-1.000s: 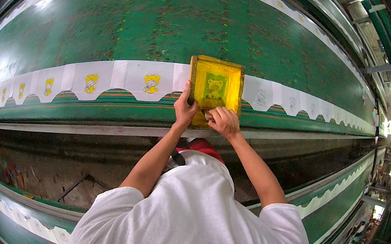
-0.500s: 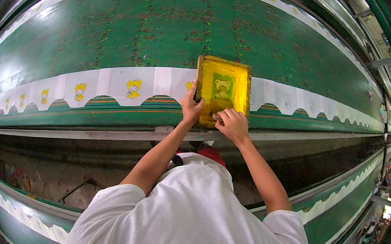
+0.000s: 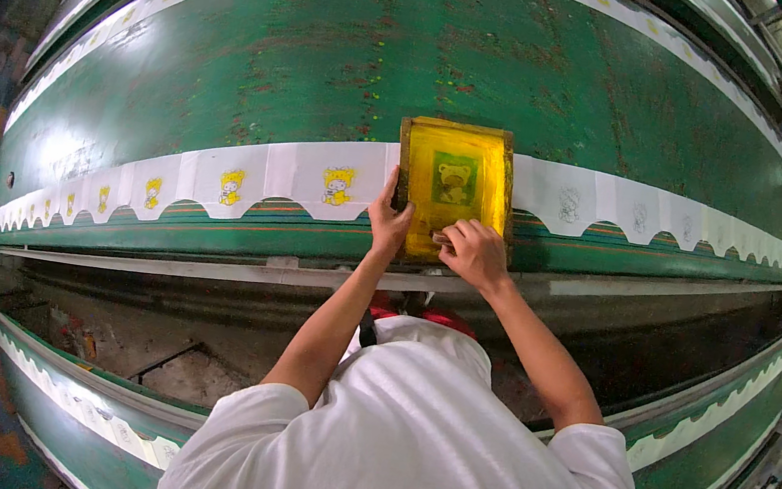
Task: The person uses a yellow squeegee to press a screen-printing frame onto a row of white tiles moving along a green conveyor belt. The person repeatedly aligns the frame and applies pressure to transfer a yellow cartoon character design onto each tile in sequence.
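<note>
A shallow wooden screen-printing frame (image 3: 508, 186), thickly coated in yellow ink, lies over a white scalloped cloth strip (image 3: 296, 170) on the green table. Inside it is a greenish rectangular window (image 3: 454, 179) with a bear figure. My left hand (image 3: 392, 219) grips the frame's left side near its lower corner, thumb toward the inside. My right hand (image 3: 472, 254) is closed at the frame's near end, fingers bent round a small flat squeegee (image 3: 440, 239), mostly hidden by them.
Left of the frame the strip carries several yellow bear prints (image 3: 232, 187); to its right are pale grey outlines (image 3: 569, 206). The long green table (image 3: 320, 42) has ink specks. A pale rail (image 3: 156, 263) runs along its near edge. Another green table (image 3: 86, 391) stands behind me.
The table and its prints have shifted rightward in view, while the frame and my hands stay nearly in place. A yellow print that peeked out at the frame's left edge is now covered.
</note>
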Tool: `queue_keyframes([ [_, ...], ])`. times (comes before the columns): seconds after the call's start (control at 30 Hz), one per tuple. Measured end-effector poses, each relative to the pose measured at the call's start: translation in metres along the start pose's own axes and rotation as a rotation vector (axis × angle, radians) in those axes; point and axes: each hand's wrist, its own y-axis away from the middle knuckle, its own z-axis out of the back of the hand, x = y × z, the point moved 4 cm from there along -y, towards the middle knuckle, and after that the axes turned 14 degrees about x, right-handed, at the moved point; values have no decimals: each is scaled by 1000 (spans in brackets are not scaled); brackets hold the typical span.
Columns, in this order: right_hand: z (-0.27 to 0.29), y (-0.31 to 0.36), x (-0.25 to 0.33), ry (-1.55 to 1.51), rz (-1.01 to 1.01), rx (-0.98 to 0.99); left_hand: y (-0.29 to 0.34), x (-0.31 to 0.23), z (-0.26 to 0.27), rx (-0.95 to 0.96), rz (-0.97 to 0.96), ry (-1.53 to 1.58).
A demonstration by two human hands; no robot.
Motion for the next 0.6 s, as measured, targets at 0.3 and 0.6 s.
queue_keyframes([
  [0.3,-8,17,-20,-58,-26,80,16,-18,-19,122,353,201],
  [0.6,-9,27,-17,-66,-10,42,22,-8,-26,102,332,243],
])
